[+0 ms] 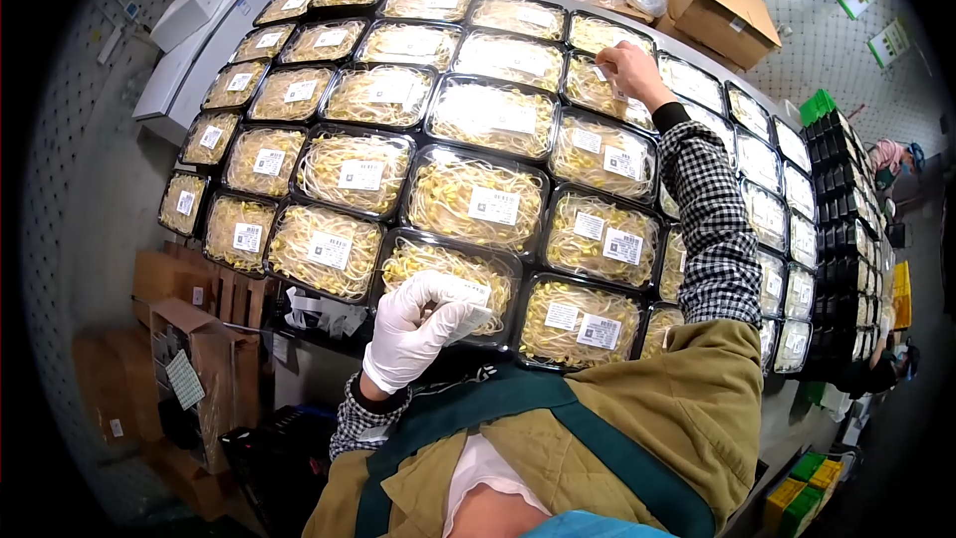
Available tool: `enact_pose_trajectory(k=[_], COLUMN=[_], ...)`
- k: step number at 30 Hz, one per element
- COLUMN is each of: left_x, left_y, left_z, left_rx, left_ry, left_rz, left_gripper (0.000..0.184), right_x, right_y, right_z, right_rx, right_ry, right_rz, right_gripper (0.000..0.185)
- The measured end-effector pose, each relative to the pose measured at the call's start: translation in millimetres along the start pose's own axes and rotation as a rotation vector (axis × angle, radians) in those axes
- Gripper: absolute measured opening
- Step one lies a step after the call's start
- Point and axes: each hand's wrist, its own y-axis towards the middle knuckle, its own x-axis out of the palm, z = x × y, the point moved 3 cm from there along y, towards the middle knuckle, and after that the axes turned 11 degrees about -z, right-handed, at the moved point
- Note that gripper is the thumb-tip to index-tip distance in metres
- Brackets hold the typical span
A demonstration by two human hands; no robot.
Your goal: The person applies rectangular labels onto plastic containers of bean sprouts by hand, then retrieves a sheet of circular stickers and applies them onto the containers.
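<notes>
Closest to the camera, an olive jacket [687, 389] with dark green apron straps [617, 448] fills the bottom of the view. Just beyond it, the white-gloved left hand [413, 329] has its grip pinched on a labelled paper piece [466, 295], over the near edge of a sprout tray [418, 261]. Reaching farther across the table [797, 394], the bare right hand [630, 72] bunches its fingers against the top of another sprout tray [588, 88], beside its labels; whether they pinch anything I cannot tell. Rows of labelled trays [478, 201] surround both hands. Black stacked trays [846, 229] stand at right, and an open cardboard box [719, 8] sits beyond the far edge.
</notes>
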Motion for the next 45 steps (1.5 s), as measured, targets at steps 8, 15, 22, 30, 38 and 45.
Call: enact_pose_trajectory(k=[8,15,22,30,38,45], left_x=[-13,-6,-6,-5,-1,-9], left_y=[-16,-12,-11,7,13,-12], left_z=[-8,-5,-9,-30,-18,-13], left_rx=[-0.062,-0.134,-0.093,0.05,-0.241,-0.187], left_ry=[-0.079,-0.205,-0.136,0.056,-0.146,-0.114], left_rz=[0.012,0.101,0.126,0.375,0.108,0.194], left_gripper=[0.013,0.013,0.011,0.015,0.011,0.021], right_x=[-33,-17,-2,-52,-29,-3], right_y=[-3,6,-16,-133,-73,80], right_z=[-5,-12,-22,-225,-126,64], right_rx=[-0.083,-0.182,-0.065,-0.604,-0.064,0.07], right_ry=[-0.051,-0.109,-0.097,1.133,1.2,0.039], right_rz=[-0.031,-0.203,0.191,-0.452,-0.073,0.136], right_gripper=[0.007,0.009,0.02,0.025,0.017,0.037])
